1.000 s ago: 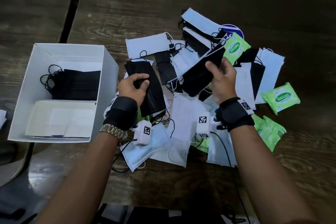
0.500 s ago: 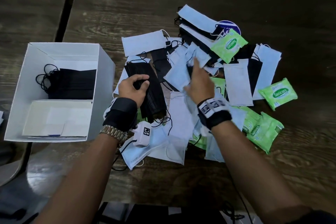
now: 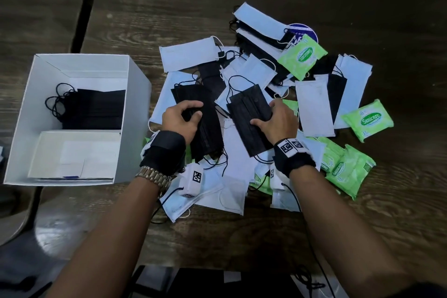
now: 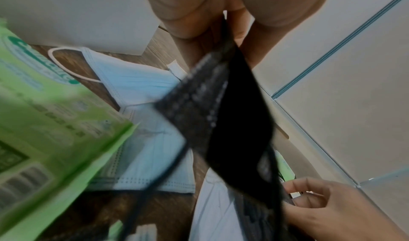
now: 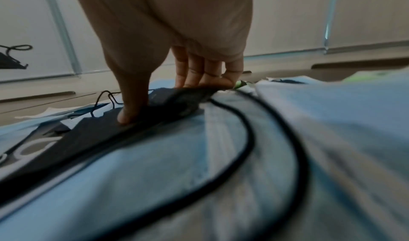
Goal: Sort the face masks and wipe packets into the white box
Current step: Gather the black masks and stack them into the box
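A heap of white, pale blue and black face masks (image 3: 314,104) and green wipe packets (image 3: 367,120) covers the wooden table. My left hand (image 3: 183,118) grips a stack of black masks (image 3: 205,123) just right of the white box (image 3: 135,113); in the left wrist view the stack of black masks (image 4: 223,115) hangs from my fingers. My right hand (image 3: 278,118) pinches another black mask (image 3: 249,116) beside the stack, thumb on top and fingers under its far edge, as the black mask (image 5: 124,129) shows in the right wrist view. The box holds black masks (image 3: 96,109) in its far compartment.
The box's near compartment holds white paper (image 3: 77,155). More green packets (image 3: 346,172) lie right of my right wrist, and one (image 3: 302,55) sits on the heap's far side near a blue round label (image 3: 304,30). Bare wood (image 3: 217,232) lies in front of the heap.
My right hand dropped into the heap, then came back toward me and took hold of a black mask next to the left hand's stack. The left hand stayed put.
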### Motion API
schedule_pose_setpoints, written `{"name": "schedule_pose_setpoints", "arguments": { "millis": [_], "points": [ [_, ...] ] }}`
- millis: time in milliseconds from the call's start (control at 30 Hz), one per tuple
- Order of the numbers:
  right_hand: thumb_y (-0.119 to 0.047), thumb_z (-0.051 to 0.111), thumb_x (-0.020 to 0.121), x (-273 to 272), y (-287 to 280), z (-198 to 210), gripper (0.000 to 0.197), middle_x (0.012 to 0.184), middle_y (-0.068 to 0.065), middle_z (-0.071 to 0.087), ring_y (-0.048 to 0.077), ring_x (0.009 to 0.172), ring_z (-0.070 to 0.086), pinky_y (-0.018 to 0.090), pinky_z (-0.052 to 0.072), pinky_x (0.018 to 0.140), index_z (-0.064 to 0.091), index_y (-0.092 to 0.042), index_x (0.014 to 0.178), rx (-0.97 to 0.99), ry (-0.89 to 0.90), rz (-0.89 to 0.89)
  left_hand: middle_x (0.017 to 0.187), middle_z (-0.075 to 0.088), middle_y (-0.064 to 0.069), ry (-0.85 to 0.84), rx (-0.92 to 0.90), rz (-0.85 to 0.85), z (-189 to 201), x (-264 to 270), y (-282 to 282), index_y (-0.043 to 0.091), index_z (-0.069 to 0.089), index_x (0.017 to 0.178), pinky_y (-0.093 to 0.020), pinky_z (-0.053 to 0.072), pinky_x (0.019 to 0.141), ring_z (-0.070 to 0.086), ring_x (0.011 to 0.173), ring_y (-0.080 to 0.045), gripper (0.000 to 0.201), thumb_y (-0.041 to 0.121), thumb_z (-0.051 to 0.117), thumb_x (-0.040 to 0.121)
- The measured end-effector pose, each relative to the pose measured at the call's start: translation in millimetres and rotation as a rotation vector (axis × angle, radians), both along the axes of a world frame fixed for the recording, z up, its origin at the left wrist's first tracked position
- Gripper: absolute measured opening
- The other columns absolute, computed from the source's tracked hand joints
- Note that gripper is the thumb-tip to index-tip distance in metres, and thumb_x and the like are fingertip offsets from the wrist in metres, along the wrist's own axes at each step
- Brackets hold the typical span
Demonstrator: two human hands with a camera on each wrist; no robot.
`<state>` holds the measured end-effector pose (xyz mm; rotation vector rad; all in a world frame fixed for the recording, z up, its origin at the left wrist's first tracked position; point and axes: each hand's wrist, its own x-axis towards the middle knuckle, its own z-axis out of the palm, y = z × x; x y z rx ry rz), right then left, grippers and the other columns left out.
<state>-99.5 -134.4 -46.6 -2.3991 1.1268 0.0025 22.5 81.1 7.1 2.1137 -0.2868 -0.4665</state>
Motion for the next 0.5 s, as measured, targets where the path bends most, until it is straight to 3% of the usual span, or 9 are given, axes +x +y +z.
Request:
{"name": "schedule_pose_setpoints", "arguments": {
  "millis": [100, 167, 233, 300, 367, 500],
  "points": [
    [-0.051, 0.084, 0.068, -1, 1, -3, 0.06, 0.099, 0.007, 0.068, 0.032, 0.096, 0.063, 0.038, 0.047, 0.076, 0.053, -0.014, 0.104, 0.033, 0.003, -0.012, 0.096, 0.071, 0.008, 0.002, -0.007, -0.043, 0, 1, 2, 0.03, 0.073, 0.093, -0.02, 0.048, 0.091, 0.064, 0.095, -0.008, 0.023, 0.01, 0.063, 0.088],
    [-0.066, 0.081, 0.061, -3, 5, -2, 0.079, 0.104, 0.007, 0.068, 0.03, 0.098, 0.064, 0.039, 0.05, 0.078, 0.05, -0.016, 0.114, 0.039, -0.018, -0.009, 0.093, 0.072, 0.009, -0.004, 0.015, -0.043, -1, 3, 4, 0.031, 0.073, 0.087, -0.023, 0.049, 0.093, 0.065, 0.095, -0.01, 0.023, 0.01, 0.064, 0.088],
    [-0.069, 0.081, 0.057, -2, 10, 0, 0.098, 0.118, 0.008, 0.065, 0.029, 0.108, 0.062, 0.042, 0.051, 0.086, 0.042, -0.016, 0.129, 0.025, -0.003, 0.04, 0.09, 0.071, 0.009, -0.002, 0.03, -0.028, 1, 2, 4, 0.03, 0.073, 0.085, -0.022, 0.049, 0.092, 0.065, 0.093, -0.009, 0.022, 0.01, 0.064, 0.088],
    [-0.049, 0.084, 0.067, -1, 15, -1, 0.09, 0.121, 0.012, 0.062, 0.035, 0.111, 0.059, 0.047, 0.05, 0.089, 0.038, -0.012, 0.136, -0.014, 0.028, 0.092, 0.089, 0.069, 0.011, -0.003, 0.058, -0.019, 2, -1, 3, 0.028, 0.074, 0.087, -0.008, 0.045, 0.083, 0.062, 0.09, -0.006, 0.018, 0.012, 0.064, 0.089],
    [-0.026, 0.074, 0.078, -1, 18, -3, 0.072, 0.117, 0.016, 0.061, 0.039, 0.108, 0.059, 0.048, 0.049, 0.085, 0.038, -0.009, 0.137, -0.057, 0.015, 0.101, 0.089, 0.068, 0.012, -0.005, 0.088, -0.018, 2, -5, 1, 0.026, 0.075, 0.09, 0.004, 0.036, 0.07, 0.058, 0.087, -0.003, 0.015, 0.014, 0.065, 0.089],
    [-0.008, 0.06, 0.083, -6, 21, -7, 0.048, 0.105, 0.016, 0.061, 0.038, 0.093, 0.059, 0.043, 0.047, 0.067, 0.045, -0.01, 0.129, -0.118, -0.093, 0.089, 0.09, 0.07, 0.008, 0.013, 0.053, -0.029, -3, -8, 2, 0.028, 0.074, 0.087, -0.015, 0.045, 0.084, 0.063, 0.093, -0.009, 0.018, 0.012, 0.065, 0.088]
  ]
}}
